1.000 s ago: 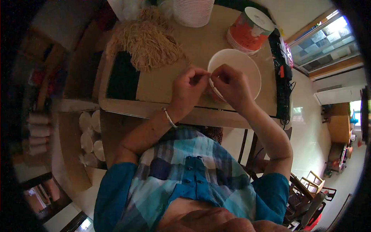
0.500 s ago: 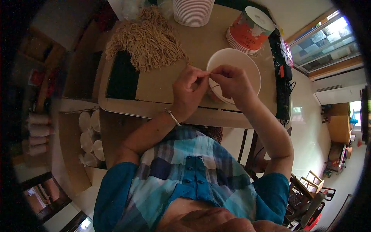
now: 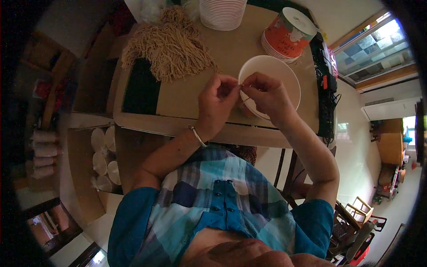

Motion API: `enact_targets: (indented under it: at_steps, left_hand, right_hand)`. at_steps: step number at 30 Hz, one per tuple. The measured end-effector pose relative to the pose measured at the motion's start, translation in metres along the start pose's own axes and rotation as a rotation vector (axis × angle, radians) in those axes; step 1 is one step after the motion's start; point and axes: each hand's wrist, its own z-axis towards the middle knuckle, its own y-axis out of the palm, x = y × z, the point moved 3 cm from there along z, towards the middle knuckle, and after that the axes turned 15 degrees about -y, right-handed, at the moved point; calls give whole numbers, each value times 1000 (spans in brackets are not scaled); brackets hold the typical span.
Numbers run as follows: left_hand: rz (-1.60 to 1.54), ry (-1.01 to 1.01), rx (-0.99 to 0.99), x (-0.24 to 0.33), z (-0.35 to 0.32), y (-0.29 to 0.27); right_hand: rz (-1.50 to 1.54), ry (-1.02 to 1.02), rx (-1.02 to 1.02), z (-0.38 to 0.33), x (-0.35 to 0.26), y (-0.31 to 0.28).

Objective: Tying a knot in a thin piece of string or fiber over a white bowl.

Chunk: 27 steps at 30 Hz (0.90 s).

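Observation:
A white paper bucket (image 3: 284,71) stands upright on the table in front of me, its mouth facing up. At the left side of its rim my two hands meet, fingertips almost touching. My left hand (image 3: 214,106) is closed in a pinch just outside the rim. Over the bucket's mouth, my right hand (image 3: 269,94) pinches too, thumb against forefinger. A short piece of thin twine (image 3: 247,99) shows below the right fingers; its end between the fingertips is mostly hidden. To the left lies a loose heap of tan twine strands (image 3: 171,49).
A stack of white tubs (image 3: 222,15) stands at the far edge. Upturned red and green printed buckets (image 3: 287,38) are stacked at the far right. Black cables and a power strip (image 3: 328,86) line the right edge. Lower left, a cardboard box (image 3: 80,178) holds several white cups (image 3: 100,163).
My left fingers have shifted slightly and curl a little more loosely, drawing a touch apart from the right fingertips. The right hand stays nearly in place; the bucket has not moved.

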Motion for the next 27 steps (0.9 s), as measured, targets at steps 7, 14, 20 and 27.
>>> enact_targets:
  at_steps: [7,14,20,27]
  left_hand:
    - [118,144,21,3,1,-3]
    - [247,299,69,16,-2,-5]
    - [284,258,37,17,-3,-6]
    - [253,251,-3,14,5,-6]
  right_hand:
    - [-36,-62,-19,0,0,0]
    - [-60,-221,5,2,12,0]
    - [-81,-183,-26,3,13,1]
    - [-230,-271,-1,3,14,-3]
